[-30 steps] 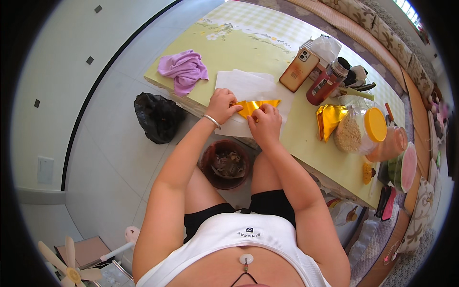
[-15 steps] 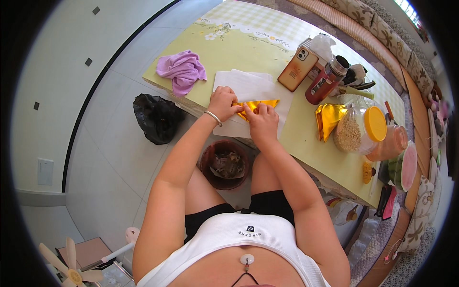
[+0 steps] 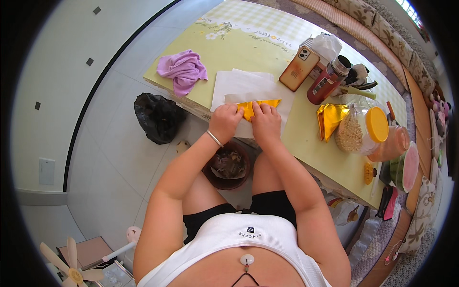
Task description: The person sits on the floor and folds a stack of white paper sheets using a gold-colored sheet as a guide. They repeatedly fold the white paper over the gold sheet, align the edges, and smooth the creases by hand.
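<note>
A folded sheet of gold foil paper point(image 3: 247, 110) lies on white sheets of paper point(image 3: 248, 86) at the near edge of the table. At its left end, my left hand point(image 3: 226, 123) pinches the foil, thumb toward the middle. My right hand point(image 3: 266, 122) presses on its right part with curled fingers, leaving a pointed tip showing beyond them. Both hands are close together, with a short stretch of foil between them. The underside of the foil and some fingertips are hidden. Farther right, folded gold foil pieces point(image 3: 331, 119) stand beside a clear jar.
Right of the paper are a phone point(image 3: 299, 68), a red flask point(image 3: 325, 83), a yellow-lidded jar point(image 3: 351, 131) and a cut watermelon point(image 3: 406, 167). A purple cloth point(image 3: 182, 71) lies left. Below the table edge are a bin point(image 3: 229, 167) and a black plastic bag point(image 3: 157, 118).
My left hand has come down toward me and its fingers have curled in at the foil's left end. My right hand has shifted slightly; more foil shows between the hands.
</note>
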### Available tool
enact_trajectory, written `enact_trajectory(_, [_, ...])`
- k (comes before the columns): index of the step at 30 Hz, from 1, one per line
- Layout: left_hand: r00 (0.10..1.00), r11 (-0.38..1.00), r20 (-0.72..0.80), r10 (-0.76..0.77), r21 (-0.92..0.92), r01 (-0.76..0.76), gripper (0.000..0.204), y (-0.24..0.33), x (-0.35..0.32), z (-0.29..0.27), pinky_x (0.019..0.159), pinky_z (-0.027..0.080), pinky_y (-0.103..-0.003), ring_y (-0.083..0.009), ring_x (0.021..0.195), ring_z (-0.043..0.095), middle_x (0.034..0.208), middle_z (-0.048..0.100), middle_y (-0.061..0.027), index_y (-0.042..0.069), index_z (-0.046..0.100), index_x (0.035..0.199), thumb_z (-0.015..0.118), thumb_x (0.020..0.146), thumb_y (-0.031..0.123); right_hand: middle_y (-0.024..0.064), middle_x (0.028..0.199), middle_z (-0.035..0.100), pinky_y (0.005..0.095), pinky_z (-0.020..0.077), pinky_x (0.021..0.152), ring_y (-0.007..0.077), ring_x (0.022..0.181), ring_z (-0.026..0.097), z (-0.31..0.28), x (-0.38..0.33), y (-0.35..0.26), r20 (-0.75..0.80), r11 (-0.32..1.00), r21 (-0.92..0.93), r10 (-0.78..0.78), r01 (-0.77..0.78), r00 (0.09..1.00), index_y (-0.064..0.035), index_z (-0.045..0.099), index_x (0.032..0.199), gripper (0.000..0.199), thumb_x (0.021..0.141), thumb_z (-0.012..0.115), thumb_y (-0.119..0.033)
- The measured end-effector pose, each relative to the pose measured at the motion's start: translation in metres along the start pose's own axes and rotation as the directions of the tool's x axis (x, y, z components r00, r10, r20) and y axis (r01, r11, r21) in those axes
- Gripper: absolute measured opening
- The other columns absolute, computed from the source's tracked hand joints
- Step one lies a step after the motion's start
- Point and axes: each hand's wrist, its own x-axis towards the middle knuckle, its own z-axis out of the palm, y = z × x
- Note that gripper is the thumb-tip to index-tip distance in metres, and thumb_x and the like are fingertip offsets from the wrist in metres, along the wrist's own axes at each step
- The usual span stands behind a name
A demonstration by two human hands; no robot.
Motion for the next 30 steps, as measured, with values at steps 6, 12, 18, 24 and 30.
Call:
enact_trajectory(6, [0.987, 0.979, -0.059, 0.147, 0.151, -0.137, 0.041, 0.014, -0.007, -0.014, 0.086, 0.049, -0.044, -0.0338, 0.096, 0.062, 0.106, 0.062, -0.0162, 0.025, 0.069, 0.123, 0.061, 0.085, 0.012, 0.0107, 0.106, 0.068, 0.0421, 0.0524, 0.083, 0.0305, 0.099, 0.064, -0.015, 0.007, 0.011, 0.03, 0.984, 0.176, 0.029, -0.034, 0.999, -0.0096, 0.062, 0.129, 0.041, 0.088, 0.062, -0.009])
enact_trajectory(12, [0.976, 0.99, 0.174, -0.131, -0.036, 0.14, 0.034, 0.013, 0.01, -0.013, 0.085, 0.047, -0.048, -0.0292, 0.1, 0.06, 0.102, 0.064, -0.012, 0.018, 0.069, 0.118, 0.065, 0.084, 0.015, 0.0101, 0.106, 0.068, 0.0409, 0.054, 0.072, 0.0316, 0.089, 0.066, -0.015, 0.032, 0.031, 0.004, 0.991, 0.122, 0.051, -0.051, 0.999, -0.0067, 0.07, 0.106, 0.023, 0.084, 0.061, -0.007])
enact_trajectory(18, [0.942, 0.97, 0.23, -0.244, 0.054, 0.238, 0.035, -0.004, 0.038, 0.0, 0.091, 0.044, -0.049, -0.029, 0.104, 0.058, 0.104, 0.065, -0.0092, 0.012, 0.067, 0.11, 0.076, 0.077, 0.019, 0.0053, 0.11, 0.069, 0.0463, 0.0488, 0.09, 0.0275, 0.107, 0.063, -0.021, 0.045, 0.051, 0.158, 0.995, 0.097, -0.015, 0.0, 0.987, -0.0076, 0.071, 0.096, 0.017, 0.081, 0.062, -0.006])
enact_trajectory(24, [0.93, 0.944, 0.171, -0.327, 0.103, 0.313, 0.043, -0.017, 0.059, 0.008, 0.104, 0.036, -0.046, -0.0301, 0.116, 0.052, 0.109, 0.066, -0.0091, 0.014, 0.068, 0.108, 0.084, 0.069, 0.021, 0.0061, 0.13, 0.062, 0.0483, 0.0357, 0.11, 0.0271, 0.124, 0.053, -0.01, 0.06, 0.06, 0.002, 0.948, -0.117, -0.299, 0.297, 0.954, -0.0121, 0.063, 0.127, 0.048, 0.079, 0.064, -0.004])
enact_trajectory(30, [0.903, 0.979, 0.382, -0.196, 0.018, 0.205, 0.034, -0.017, 0.073, -0.005, 0.097, 0.044, -0.043, -0.0314, 0.107, 0.058, 0.101, 0.068, -0.0097, 0.009, 0.068, 0.103, 0.077, 0.071, 0.013, 0.0074, 0.132, 0.061, 0.0486, 0.0283, 0.118, 0.0266, 0.124, 0.054, -0.033, 0.082, 0.043, 0.447, 0.954, 0.024, -0.277, 0.298, 0.85, -0.0114, 0.058, 0.134, 0.053, 0.082, 0.062, -0.004])
